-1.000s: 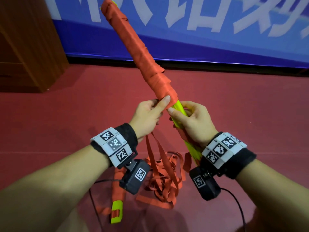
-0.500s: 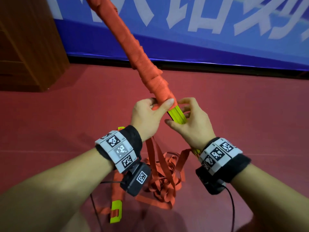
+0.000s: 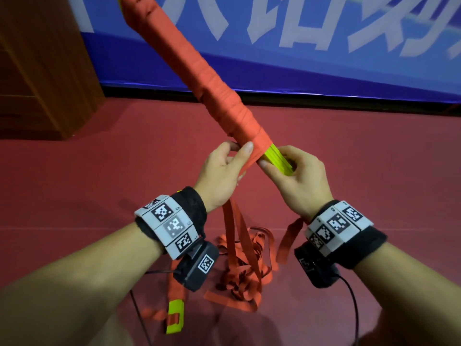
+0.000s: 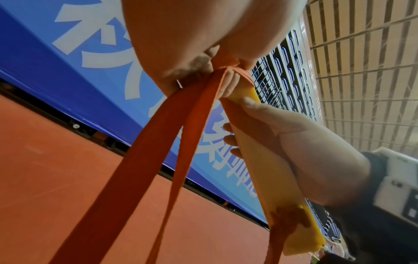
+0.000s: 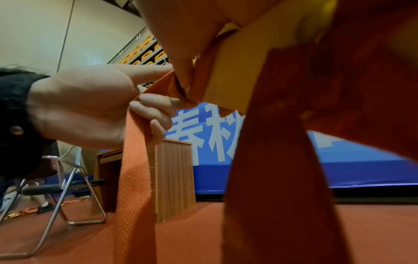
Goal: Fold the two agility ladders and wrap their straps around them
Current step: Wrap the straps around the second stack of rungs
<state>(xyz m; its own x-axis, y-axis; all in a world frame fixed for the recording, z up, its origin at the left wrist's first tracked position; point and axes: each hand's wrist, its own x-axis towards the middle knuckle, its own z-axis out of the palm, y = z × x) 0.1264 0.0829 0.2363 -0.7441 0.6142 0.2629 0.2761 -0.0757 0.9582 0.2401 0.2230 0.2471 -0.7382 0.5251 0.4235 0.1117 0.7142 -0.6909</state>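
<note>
Over open red floor (image 3: 361,171), both hands grip the ladder bundle (image 3: 189,66), the left hand (image 3: 220,171) pinching its strap (image 3: 232,228), the right hand (image 3: 301,181) clasping the rungs (image 3: 278,159).

Your folded ladder (image 3: 209,78), a bundle of yellow-green rungs mostly wound in orange strap (image 3: 239,240), tilts up and away to the left; loose strap hangs to a tangle on the red floor (image 3: 374,158).
</note>
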